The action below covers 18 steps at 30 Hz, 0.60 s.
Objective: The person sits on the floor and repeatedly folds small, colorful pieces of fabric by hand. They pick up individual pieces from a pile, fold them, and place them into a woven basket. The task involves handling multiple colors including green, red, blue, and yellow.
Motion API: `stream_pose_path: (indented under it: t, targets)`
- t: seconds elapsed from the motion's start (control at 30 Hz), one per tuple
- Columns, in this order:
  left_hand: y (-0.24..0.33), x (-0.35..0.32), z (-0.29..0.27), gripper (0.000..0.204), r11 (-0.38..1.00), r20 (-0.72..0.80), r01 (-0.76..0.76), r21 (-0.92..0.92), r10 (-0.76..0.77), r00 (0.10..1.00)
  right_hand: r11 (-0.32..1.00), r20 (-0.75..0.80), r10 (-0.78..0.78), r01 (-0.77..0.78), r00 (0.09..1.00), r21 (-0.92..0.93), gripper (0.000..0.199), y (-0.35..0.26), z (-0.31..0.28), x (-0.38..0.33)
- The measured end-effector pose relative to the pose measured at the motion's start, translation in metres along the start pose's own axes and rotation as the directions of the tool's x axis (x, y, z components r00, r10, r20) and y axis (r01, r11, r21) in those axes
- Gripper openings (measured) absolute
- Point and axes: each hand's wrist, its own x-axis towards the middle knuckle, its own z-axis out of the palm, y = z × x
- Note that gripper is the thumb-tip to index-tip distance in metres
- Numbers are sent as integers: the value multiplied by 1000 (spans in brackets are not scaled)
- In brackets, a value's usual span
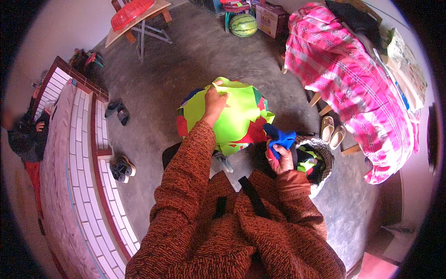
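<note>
Ahead of me, a pile of coloured cloth pieces shows red [253, 130], green and blue parts, with a large lime-yellow cloth piece [239, 109] across the top. My left hand [215, 103] reaches over the pile, its fingers closed on the far edge of the lime-yellow piece. Lower and to the right, my right hand [282, 160] grips a bunched blue cloth scrap [280, 137], and a bit of red cloth shows by its fingers. Beside that hand stands a round container with a checkered rim [329, 160], holding green, black and other scraps [307, 160]. What supports the pile is mostly hidden.
On the right, a pink plaid cloth [334, 69] covers a wooden-legged seat, with pale clogs [332, 133] beside it. Dark shoes [121, 168] lie by the white-tiled platform [88, 153] at left, where a person [29, 139] is. A watermelon [243, 25] and wooden table [139, 21] are far off.
</note>
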Motion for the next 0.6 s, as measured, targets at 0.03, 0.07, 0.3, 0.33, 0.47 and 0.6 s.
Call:
stream_pose_path:
  t: [0.03, 0.07, 0.3, 0.33, 0.47, 0.6]
  targets:
    - [0, 1, -1, 50, 1000, -30, -7, 15, 7, 1000, 1000, -11, -10, 10, 1000, -5, 34, 0, 2, -1]
    - [0, 2, -3, 51, 999, -60, -14, 30, 16, 998, 1000, -22, -20, 20, 1000, -9, 34, 1, 4, -1]
    - [16, -11, -25, 57, 774, -324, -240, 586, 495, 806, 1000, 20, -2, 3, 1000, -20, 34, 1, -6, 4]
    - [24, -18, -25, 57, 692, -325, -250, 677, 586, 742, 1000, 25, -6, 7, 1000, -17, 33, 1, -5, 3]
    - [35, -46, -19, 43, 333, 193, -604, 724, 743, 641, 993, 73, 25, -16, 997, -118, 28, -6, 6, -5]
    - [-15, -51, -19, 33, 309, 410, -611, 729, 518, 751, 985, 75, -5, 18, 997, -171, 38, 1, 3, -4]
